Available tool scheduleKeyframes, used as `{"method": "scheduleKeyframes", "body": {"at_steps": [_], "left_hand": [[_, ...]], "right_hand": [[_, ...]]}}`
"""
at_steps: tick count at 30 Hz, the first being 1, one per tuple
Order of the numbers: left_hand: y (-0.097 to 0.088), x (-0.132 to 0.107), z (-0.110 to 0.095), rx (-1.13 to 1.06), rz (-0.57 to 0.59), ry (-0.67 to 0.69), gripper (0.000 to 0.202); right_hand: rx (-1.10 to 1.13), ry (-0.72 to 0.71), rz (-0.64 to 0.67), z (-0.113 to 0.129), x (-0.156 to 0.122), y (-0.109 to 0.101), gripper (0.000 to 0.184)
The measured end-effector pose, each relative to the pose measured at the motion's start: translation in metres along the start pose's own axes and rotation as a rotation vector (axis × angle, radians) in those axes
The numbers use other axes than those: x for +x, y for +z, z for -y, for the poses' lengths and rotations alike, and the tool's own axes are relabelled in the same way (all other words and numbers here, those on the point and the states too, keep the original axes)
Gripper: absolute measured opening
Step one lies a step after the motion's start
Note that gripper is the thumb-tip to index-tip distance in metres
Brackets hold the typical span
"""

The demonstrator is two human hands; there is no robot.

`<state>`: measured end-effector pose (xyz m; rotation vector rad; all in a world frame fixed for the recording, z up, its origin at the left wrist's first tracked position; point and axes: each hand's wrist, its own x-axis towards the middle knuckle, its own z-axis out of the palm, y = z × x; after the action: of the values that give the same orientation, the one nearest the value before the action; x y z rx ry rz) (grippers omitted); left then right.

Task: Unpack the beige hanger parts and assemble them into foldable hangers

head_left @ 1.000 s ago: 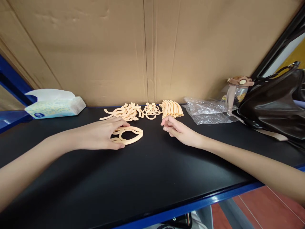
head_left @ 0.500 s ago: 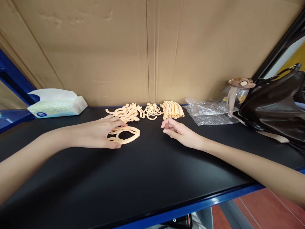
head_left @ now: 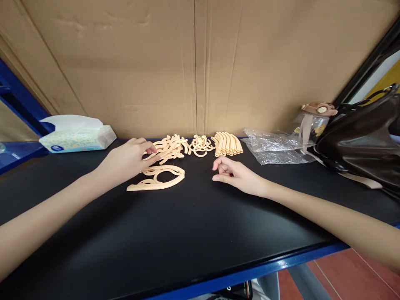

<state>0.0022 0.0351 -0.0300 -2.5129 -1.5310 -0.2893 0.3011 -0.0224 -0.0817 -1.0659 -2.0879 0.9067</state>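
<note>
Black desk (head_left: 193,233), blue front lip nearest the camera, both forearms come in over it. Landmark = the peach loop piece (head_left: 159,178), lying flat on the desk, nothing gripping it. Left hand (head_left: 126,160) is just behind and left of the loop piece, clear of it, fingers drawn narrow, thumb and fingertips at the near edge of the loose pile of curved peach parts (head_left: 168,148); can't tell if it has actually pinched one. Right hand (head_left: 233,173) is to the right of the loop piece, well apart from it, resting on the desk, half curled, nothing in it. Behind the loop piece sits that loose pile; behind and a bit right of it, a small heap of hook-shaped parts (head_left: 200,146); further right, a neat row of curved strips (head_left: 227,143) stacked side by side. Far right of the loop piece: crumpled clear plastic bag (head_left: 271,146), then a bottle with a brown lid (head_left: 314,118), then a dark handbag (head_left: 359,137). Far left and behind the loop piece: tissue pack (head_left: 75,133). Cardboard sheet (head_left: 193,62) forms the back wall behind all of it.
</note>
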Motion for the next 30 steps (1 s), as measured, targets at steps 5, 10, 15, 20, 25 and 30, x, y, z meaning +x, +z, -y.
{"method": "scheduleKeyframes", "body": {"at_steps": [5,10,15,20,25,30], "left_hand": [[0.008,0.002,0.005,-0.025,-0.003,0.038,0.039],[0.010,0.001,0.005,-0.039,-0.026,0.028,0.039],[0.016,0.003,0.005,-0.057,-0.046,-0.028,0.035],[0.020,0.006,0.004,-0.120,-0.066,-0.065,0.033],[0.020,0.007,0.002,-0.193,-0.038,-0.169,0.034],[0.026,0.008,0.007,-0.348,-0.088,-0.285,0.037]], "right_hand": [[-0.012,-0.008,0.019,0.002,-0.001,0.000,0.017],[-0.017,-0.005,0.041,0.002,-0.001,0.000,0.018],[-0.026,0.001,0.055,0.004,-0.001,0.000,0.018],[-0.039,0.002,0.065,0.004,0.000,-0.001,0.017],[-0.065,0.002,0.071,0.005,0.000,-0.001,0.016],[-0.074,0.020,0.081,0.009,-0.001,-0.002,0.016]]}}
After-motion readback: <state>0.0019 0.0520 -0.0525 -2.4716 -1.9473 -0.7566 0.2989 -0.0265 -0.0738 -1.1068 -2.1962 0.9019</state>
